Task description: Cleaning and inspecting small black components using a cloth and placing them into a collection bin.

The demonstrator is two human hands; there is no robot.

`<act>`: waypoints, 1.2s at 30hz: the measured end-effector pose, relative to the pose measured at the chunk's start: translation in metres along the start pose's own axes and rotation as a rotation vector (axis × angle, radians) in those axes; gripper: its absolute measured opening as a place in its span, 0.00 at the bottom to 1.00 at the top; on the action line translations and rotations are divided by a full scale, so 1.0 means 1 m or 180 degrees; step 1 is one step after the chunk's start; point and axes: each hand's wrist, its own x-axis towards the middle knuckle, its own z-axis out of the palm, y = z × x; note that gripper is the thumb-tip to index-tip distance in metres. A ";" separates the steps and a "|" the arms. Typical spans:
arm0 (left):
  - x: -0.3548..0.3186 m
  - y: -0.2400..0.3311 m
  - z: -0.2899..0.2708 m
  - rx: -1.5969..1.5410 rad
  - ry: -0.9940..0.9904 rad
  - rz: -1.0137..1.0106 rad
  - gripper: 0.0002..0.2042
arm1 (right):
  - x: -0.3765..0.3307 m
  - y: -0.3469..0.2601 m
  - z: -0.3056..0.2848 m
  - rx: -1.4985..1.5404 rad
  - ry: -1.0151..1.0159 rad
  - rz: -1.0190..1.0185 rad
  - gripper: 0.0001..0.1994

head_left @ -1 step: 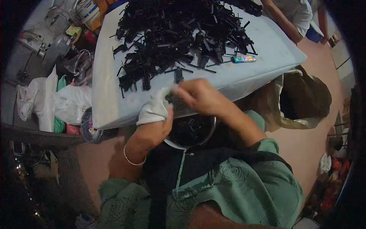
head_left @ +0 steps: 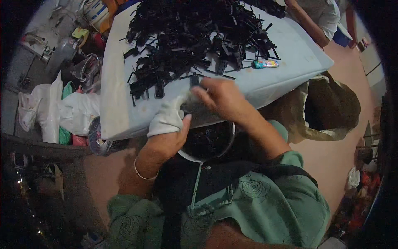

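Note:
My left hand grips a white cloth against the front edge of the white table. My right hand lies beside it at the same edge, fingers curled down by a small black piece. I cannot tell whether it holds anything. A round metal bowl with dark bits inside sits on my lap just under both hands. A big pile of black plastic parts covers the table's far half.
A small colourful packet lies on the table to the right. Another person's arm reaches in at the top right. A brown bag stands on the right, white plastic bags and a tape roll on the left.

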 end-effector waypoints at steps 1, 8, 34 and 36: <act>0.001 -0.002 0.000 0.0287 0.0335 0.0422 0.16 | 0.003 0.011 0.007 -0.0325 0.0673 -0.0003 0.13; 0.024 -0.010 0.010 0.0337 0.1357 0.1012 0.14 | 0.003 0.025 0.017 -0.0534 0.0763 0.0054 0.11; 0.028 0.012 0.008 -0.2588 0.0595 -0.0221 0.14 | -0.008 0.004 0.005 0.1693 -0.0186 -0.0378 0.13; 0.026 0.017 0.008 -0.2372 0.0597 -0.0240 0.14 | -0.009 0.002 0.006 0.1849 -0.0431 -0.0262 0.12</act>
